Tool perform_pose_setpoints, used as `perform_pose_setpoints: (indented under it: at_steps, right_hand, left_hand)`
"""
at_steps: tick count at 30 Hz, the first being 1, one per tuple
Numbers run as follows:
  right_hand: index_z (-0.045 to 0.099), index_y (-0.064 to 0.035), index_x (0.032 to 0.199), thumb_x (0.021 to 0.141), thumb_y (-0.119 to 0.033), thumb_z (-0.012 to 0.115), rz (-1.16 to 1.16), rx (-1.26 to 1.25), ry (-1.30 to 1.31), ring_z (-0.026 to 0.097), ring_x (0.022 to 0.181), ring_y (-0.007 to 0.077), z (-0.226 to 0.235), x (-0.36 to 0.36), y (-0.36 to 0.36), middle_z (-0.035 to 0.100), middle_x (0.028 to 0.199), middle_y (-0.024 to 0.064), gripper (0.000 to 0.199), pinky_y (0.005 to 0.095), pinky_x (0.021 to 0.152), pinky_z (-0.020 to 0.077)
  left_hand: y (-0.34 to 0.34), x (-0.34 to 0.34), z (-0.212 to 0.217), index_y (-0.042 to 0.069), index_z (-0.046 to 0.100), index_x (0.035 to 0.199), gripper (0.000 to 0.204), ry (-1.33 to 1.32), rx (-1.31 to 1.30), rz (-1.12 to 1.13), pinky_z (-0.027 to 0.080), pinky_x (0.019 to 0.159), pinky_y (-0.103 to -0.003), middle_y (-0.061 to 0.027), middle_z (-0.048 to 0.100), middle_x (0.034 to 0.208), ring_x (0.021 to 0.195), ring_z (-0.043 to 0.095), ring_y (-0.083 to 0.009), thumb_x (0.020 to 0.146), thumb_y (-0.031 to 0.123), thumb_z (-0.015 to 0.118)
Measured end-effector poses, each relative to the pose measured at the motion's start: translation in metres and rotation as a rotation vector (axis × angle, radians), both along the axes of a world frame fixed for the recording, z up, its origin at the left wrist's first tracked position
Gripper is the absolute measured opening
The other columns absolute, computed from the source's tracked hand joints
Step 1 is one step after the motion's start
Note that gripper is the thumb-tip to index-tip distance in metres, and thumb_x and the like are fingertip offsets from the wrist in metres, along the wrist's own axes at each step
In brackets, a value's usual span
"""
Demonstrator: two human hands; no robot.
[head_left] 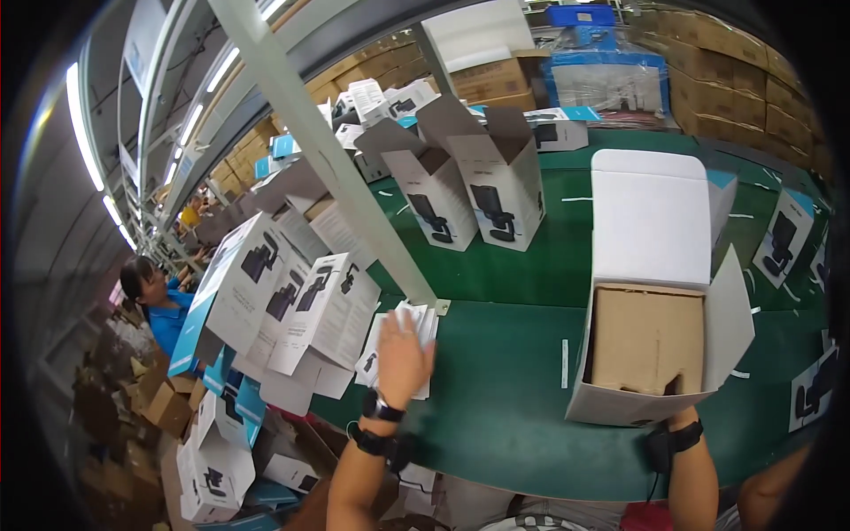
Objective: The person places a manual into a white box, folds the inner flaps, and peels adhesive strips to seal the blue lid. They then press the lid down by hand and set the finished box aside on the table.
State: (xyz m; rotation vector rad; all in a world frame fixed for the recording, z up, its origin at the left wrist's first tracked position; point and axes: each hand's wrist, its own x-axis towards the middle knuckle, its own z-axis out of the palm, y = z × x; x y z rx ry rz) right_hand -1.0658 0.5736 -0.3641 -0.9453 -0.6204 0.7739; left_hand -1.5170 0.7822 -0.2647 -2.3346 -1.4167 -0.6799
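My left hand [404,358] lies with its fingers stretched out over a pile of white printed leaflets [367,361], next to the foot of a metal post. To the right stands a white carton [651,221] with its lid folded up and back. Inside it sits a brown cardboard insert [648,332] that has a cut-out at its near edge. My right hand [683,416] is at the carton's near side; the carton hides its fingers, so its grip does not show. Both wrists wear black bands.
Two tall open cartons [506,195] stand at the back of the green bench [496,398]. Flattened printed cartons [319,310] pile up on the left. The metal post [345,168] rises slantwise near my left hand. A person in blue [166,305] is far left.
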Motion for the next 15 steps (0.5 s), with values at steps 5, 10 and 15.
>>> perform_pose_setpoints:
  at_steps: [5,10,15]
  right_hand:
    - [0.065,0.0009,0.118,0.104,-0.013,0.052,0.106,0.000,0.012,0.067,0.098,0.0143,-0.003,-0.023,0.020,0.070,0.109,0.0066,0.023,0.0297,0.082,0.0558]
    - [0.065,0.0011,0.119,0.105,-0.014,0.051,0.135,0.009,0.012,0.067,0.098,0.0138,0.000,-0.021,0.022,0.070,0.109,0.0064,0.025,0.0294,0.082,0.0562]
    - [0.065,0.0014,0.120,0.105,-0.015,0.050,0.174,0.032,-0.002,0.068,0.097,0.0134,0.007,-0.030,0.031,0.070,0.109,0.0063,0.026,0.0291,0.082,0.0566]
  left_hand:
    - [0.025,-0.060,-0.006,-0.012,0.054,0.132,0.062,0.067,-0.485,0.295,0.053,0.090,-0.051,-0.0331,0.063,0.120,0.107,0.065,-0.0455,0.093,0.035,0.066]
    - [0.020,-0.042,0.022,-0.004,0.064,0.105,0.037,0.162,-0.355,0.233,0.055,0.074,-0.049,-0.0214,0.068,0.095,0.088,0.068,-0.0408,0.093,0.031,0.063]
    - [-0.010,-0.075,0.037,-0.005,0.051,0.142,0.052,0.365,0.414,0.250,0.049,0.096,-0.049,-0.0213,0.064,0.125,0.105,0.062,-0.0361,0.091,0.008,0.054]
